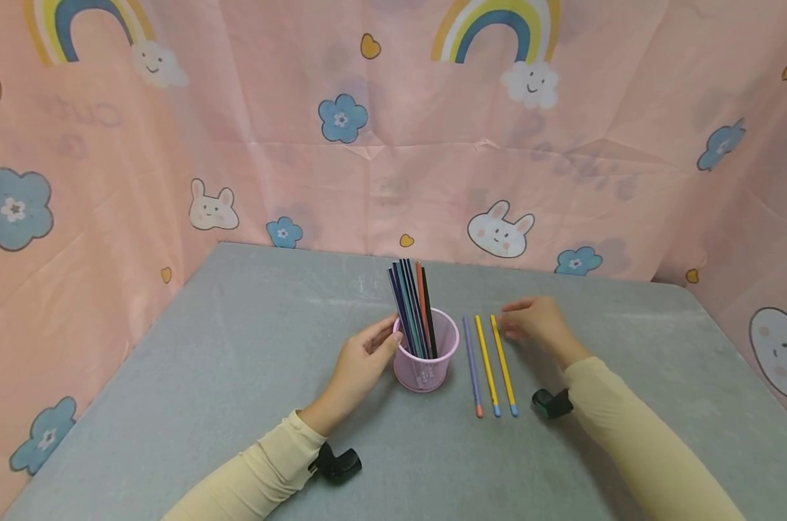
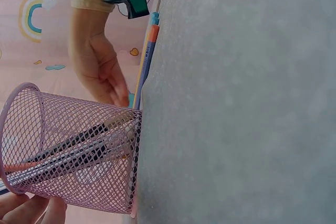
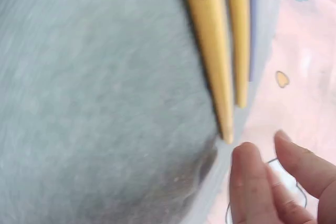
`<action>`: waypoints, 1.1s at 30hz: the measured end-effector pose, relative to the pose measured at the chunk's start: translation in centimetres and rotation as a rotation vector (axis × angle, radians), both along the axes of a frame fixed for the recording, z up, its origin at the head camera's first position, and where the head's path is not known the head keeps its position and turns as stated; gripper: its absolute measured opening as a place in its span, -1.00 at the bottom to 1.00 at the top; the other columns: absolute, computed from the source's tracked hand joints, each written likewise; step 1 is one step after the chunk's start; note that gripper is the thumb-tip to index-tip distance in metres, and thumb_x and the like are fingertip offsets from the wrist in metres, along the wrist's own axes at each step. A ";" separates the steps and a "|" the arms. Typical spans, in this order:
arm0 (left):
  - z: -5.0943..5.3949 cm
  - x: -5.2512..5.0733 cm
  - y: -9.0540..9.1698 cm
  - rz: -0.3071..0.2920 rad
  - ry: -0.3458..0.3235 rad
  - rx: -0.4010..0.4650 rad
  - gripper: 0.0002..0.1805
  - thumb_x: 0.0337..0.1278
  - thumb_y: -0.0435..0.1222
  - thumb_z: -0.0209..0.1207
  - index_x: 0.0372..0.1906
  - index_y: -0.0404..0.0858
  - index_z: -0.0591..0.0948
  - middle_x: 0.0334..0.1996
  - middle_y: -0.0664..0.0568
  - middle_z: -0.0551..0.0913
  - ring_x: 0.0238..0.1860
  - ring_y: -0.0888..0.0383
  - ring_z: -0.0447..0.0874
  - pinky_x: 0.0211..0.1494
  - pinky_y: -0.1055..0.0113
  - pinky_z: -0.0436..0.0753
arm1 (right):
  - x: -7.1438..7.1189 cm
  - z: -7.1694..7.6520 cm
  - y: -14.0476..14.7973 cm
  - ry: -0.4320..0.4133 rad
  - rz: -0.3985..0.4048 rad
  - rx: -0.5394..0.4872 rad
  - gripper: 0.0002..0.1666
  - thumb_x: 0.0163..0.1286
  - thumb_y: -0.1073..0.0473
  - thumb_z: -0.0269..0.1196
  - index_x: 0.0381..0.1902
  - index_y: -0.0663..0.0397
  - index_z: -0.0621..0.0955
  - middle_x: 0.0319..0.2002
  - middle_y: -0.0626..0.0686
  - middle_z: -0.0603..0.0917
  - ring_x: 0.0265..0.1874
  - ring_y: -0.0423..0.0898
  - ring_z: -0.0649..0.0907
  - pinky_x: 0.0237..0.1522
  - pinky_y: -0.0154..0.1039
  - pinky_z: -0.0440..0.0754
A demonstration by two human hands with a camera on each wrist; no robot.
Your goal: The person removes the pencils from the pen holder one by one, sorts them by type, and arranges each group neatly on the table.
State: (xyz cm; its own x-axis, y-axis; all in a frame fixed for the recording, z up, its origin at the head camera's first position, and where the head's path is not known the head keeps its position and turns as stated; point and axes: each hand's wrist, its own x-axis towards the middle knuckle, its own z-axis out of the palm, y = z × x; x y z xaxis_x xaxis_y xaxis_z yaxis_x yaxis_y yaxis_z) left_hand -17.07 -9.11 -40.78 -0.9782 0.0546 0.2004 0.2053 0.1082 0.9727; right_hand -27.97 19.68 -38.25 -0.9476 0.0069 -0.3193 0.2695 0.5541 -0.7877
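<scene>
The left hand [image 1: 356,369] holds the cup [image 1: 422,376] at its side, fingers and thumb bent around; a light grip should steady it. Just to its right, three pencils [image 1: 487,365] lie apart on the tabletop [image 1: 237,362]. Near their far ends is the right hand [image 1: 538,323], thumb spread from fingers, pinching nothing; closing low would probably avoid rolling neighbours. Open room is at both sides; the back edge meets the cloth [image 1: 406,159].

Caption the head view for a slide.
Left hand holds the pink pencil cup; right hand beside three pencils lying on the gray table.
</scene>
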 end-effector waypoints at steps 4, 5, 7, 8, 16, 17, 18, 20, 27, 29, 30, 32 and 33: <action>-0.1 -0.1 0.0 -0.001 0.011 -0.004 -0.53 0.42 -0.29 0.12 0.32 -0.41 0.48 0.26 -0.26 0.57 0.30 -0.12 0.56 0.37 0.20 0.55 | 0.6 0.6 -0.4 0.044 0.009 -0.035 -0.47 0.42 0.15 0.28 0.23 0.36 0.53 0.16 0.32 0.64 -0.19 -0.18 0.75 -0.08 -0.30 0.78; -0.1 -0.1 0.0 0.000 0.007 -0.003 -0.53 0.42 -0.29 0.13 0.32 -0.41 0.48 0.26 -0.26 0.57 0.30 -0.11 0.56 0.36 0.21 0.55 | 0.7 0.9 -0.6 0.046 0.014 -0.047 -0.46 0.43 0.13 0.27 0.25 0.35 0.52 0.19 0.32 0.61 -0.11 -0.12 0.75 -0.03 -0.27 0.77; -0.1 -0.2 0.0 0.001 0.002 0.000 -0.53 0.41 -0.29 0.14 0.32 -0.40 0.48 0.26 -0.25 0.57 0.30 -0.10 0.56 0.37 0.22 0.55 | 1.1 1.3 -1.0 0.044 0.022 -0.064 -0.43 0.43 0.11 0.27 0.29 0.30 0.50 0.24 0.31 0.58 0.04 0.00 0.72 0.07 -0.23 0.73; -0.1 -0.2 0.0 0.003 0.005 -0.004 -0.53 0.41 -0.29 0.14 0.32 -0.40 0.48 0.26 -0.25 0.57 0.29 -0.10 0.56 0.36 0.22 0.55 | 1.3 1.5 -1.3 0.044 0.025 -0.081 -0.42 0.43 0.10 0.27 0.30 0.29 0.49 0.26 0.31 0.56 0.11 0.06 0.69 0.11 -0.20 0.70; 0.1 0.0 0.0 0.013 -0.013 -0.003 -0.53 0.41 -0.27 0.14 0.32 -0.35 0.49 0.26 -0.20 0.58 0.29 -0.06 0.57 0.36 0.24 0.56 | 2.1 2.4 -3.2 0.099 0.095 -0.178 -0.38 0.44 0.09 0.26 0.35 0.29 0.45 0.33 0.30 0.51 0.27 0.15 0.58 0.22 -0.09 0.63; 0.1 0.0 0.0 0.013 -0.013 -0.002 -0.53 0.41 -0.27 0.15 0.32 -0.35 0.50 0.26 -0.20 0.58 0.29 -0.06 0.57 0.36 0.24 0.56 | 2.2 2.4 -3.5 0.105 0.099 -0.186 -0.37 0.43 0.09 0.27 0.35 0.29 0.45 0.33 0.29 0.51 0.28 0.15 0.58 0.22 -0.10 0.64; 0.1 0.0 0.0 0.013 -0.014 -0.002 -0.53 0.40 -0.27 0.15 0.32 -0.35 0.50 0.26 -0.20 0.58 0.29 -0.06 0.57 0.36 0.24 0.56 | 2.2 2.5 -3.7 0.109 0.103 -0.186 -0.38 0.43 0.09 0.28 0.34 0.28 0.46 0.32 0.28 0.52 0.28 0.15 0.57 0.21 -0.11 0.64; 0.1 0.0 0.0 0.014 -0.014 0.002 -0.54 0.40 -0.27 0.15 0.32 -0.35 0.50 0.25 -0.19 0.59 0.28 -0.06 0.58 0.35 0.23 0.57 | 2.3 2.6 -4.1 0.115 0.119 -0.197 -0.39 0.43 0.10 0.28 0.33 0.28 0.47 0.32 0.27 0.52 0.28 0.15 0.57 0.19 -0.14 0.66; 0.2 0.0 0.1 0.015 -0.023 0.003 -0.54 0.40 -0.28 0.15 0.32 -0.34 0.51 0.25 -0.18 0.59 0.29 -0.05 0.58 0.36 0.23 0.56 | 2.8 2.9 -5.3 0.145 0.163 -0.241 -0.39 0.40 0.12 0.30 0.31 0.32 0.47 0.29 0.30 0.54 0.21 0.06 0.63 0.17 -0.21 0.68; 0.2 0.0 0.0 0.011 -0.021 0.001 -0.54 0.40 -0.28 0.15 0.32 -0.34 0.50 0.26 -0.19 0.59 0.29 -0.05 0.57 0.36 0.22 0.56 | 2.9 3.1 -5.6 0.147 0.160 -0.242 -0.39 0.40 0.11 0.30 0.31 0.30 0.48 0.29 0.28 0.55 0.21 0.06 0.63 0.18 -0.22 0.67; 0.2 0.0 0.0 0.009 -0.021 0.000 -0.54 0.41 -0.27 0.14 0.32 -0.34 0.50 0.26 -0.19 0.59 0.29 -0.06 0.57 0.36 0.22 0.56 | 2.9 3.1 -5.7 0.147 0.159 -0.237 -0.40 0.41 0.11 0.30 0.31 0.28 0.48 0.29 0.27 0.56 0.22 0.06 0.63 0.18 -0.22 0.66; 0.1 0.0 0.0 0.004 -0.013 -0.006 -0.54 0.41 -0.28 0.13 0.32 -0.36 0.50 0.26 -0.22 0.58 0.29 -0.08 0.57 0.36 0.21 0.56 | 2.9 3.3 -6.1 0.144 0.162 -0.234 -0.42 0.42 0.11 0.29 0.32 0.24 0.49 0.29 0.25 0.56 0.24 0.09 0.61 0.20 -0.21 0.65; 0.1 0.0 0.0 0.002 -0.012 -0.007 -0.54 0.41 -0.28 0.13 0.32 -0.37 0.50 0.26 -0.22 0.58 0.29 -0.09 0.57 0.36 0.20 0.56 | 2.9 3.4 -6.2 0.140 0.164 -0.241 -0.43 0.42 0.12 0.28 0.31 0.23 0.49 0.29 0.24 0.56 0.25 0.10 0.60 0.20 -0.19 0.65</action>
State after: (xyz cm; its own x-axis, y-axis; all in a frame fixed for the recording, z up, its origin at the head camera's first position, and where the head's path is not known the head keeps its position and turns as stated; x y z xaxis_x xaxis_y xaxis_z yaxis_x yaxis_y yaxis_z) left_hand -17.07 -9.13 -40.67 -0.9806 0.0538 0.1884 0.1935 0.1159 0.9742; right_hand -25.09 13.44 -34.89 -0.9648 -0.2091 -0.1595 0.0717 0.3744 -0.9245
